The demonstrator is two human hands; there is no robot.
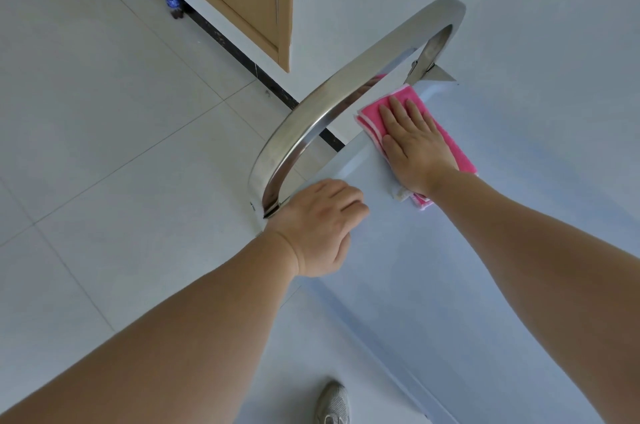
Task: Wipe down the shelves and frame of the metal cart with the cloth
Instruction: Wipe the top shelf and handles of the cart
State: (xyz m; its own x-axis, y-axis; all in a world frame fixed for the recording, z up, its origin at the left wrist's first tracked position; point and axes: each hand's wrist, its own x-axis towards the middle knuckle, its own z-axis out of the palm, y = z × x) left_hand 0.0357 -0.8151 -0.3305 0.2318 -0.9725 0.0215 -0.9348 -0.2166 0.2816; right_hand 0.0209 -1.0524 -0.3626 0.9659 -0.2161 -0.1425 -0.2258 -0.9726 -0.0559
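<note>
On the top shelf (450, 267), my flat-fingered right hand (415, 143) presses the cloth (453, 146); left hand (318, 226) braces, fingers loosely curled, grasping nothing. Next, I'd say: handle (346, 91).

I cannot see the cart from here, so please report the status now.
Right hand flat on pink cloth, pressing it on top shelf. Left hand at base of handle bar, fingers curled. Nothing in the way.

Pink cloth (412, 125) on cart shelf (433, 267)
</note>
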